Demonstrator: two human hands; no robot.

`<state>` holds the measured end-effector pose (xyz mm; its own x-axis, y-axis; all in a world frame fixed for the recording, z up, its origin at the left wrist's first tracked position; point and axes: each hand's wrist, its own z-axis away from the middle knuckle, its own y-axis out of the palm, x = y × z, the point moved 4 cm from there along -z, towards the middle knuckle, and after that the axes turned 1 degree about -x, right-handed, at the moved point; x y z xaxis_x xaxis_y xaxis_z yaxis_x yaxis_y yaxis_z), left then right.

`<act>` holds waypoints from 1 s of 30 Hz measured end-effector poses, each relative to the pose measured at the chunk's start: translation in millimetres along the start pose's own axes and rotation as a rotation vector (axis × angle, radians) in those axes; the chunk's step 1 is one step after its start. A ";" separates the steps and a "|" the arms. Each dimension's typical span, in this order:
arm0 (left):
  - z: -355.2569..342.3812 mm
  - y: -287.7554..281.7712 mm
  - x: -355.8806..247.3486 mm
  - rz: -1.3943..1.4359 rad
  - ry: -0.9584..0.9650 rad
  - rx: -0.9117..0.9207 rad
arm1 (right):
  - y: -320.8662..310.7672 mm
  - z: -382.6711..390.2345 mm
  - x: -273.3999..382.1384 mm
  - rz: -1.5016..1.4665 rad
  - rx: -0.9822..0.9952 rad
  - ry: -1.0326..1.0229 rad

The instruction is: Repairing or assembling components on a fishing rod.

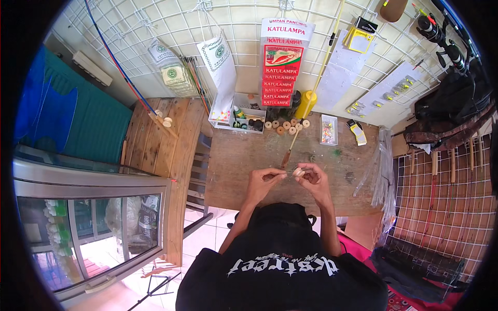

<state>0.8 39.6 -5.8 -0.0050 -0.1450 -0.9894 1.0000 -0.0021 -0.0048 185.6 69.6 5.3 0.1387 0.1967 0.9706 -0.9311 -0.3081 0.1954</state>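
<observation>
Above the near part of the wooden table, my right hand point(315, 182) grips a small pale wooden spool point(299, 172) between thumb and fingers. My left hand point(263, 183) is just left of it, thumb and fingertips pinched together. Whatever those fingertips hold, if anything, is too fine to see. Slightly beyond both hands, between them, lies the brown handle point(286, 158) of a thin yellow fishing rod point(321, 72) that leans up against the wall grid. More round wooden spools point(280, 130) sit in a group at the back of the table point(244, 171).
At the back stand a white compartment tray point(249, 129) with small bottles, a yellow bottle point(306, 105) and a clear box of small colourful pieces point(328, 130). Clear plastic point(382, 166) hangs over the right edge. Left are a slatted wooden bench point(166, 147) and a glass-paned cabinet point(93, 228).
</observation>
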 end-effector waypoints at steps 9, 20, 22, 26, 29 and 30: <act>2.3 -21.5 -7.4 0.379 0.067 -0.259 | 4.8 -2.8 -1.0 0.160 0.046 -0.064; 6.7 -53.0 -2.0 0.422 0.094 -0.540 | -2.7 1.8 6.2 -0.063 0.000 0.051; 8.5 -60.6 0.8 0.425 0.103 -0.580 | -8.5 1.7 3.8 -0.030 -0.041 0.069; 13.3 -75.0 -8.0 0.389 0.132 -0.680 | -23.1 2.1 1.6 0.042 -0.162 0.052; 18.2 -92.5 -2.7 0.380 0.181 -0.767 | -33.2 0.8 1.4 -0.024 -0.236 0.021; 18.4 -96.2 -1.1 0.381 0.180 -0.765 | -37.2 0.9 -1.3 -0.023 -0.238 0.021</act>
<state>-95.5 21.7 -1.6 0.2653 0.1579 -0.9512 0.6604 0.6891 0.2986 220.4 79.9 -3.1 0.1561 0.2213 0.9626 -0.9814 -0.0756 0.1765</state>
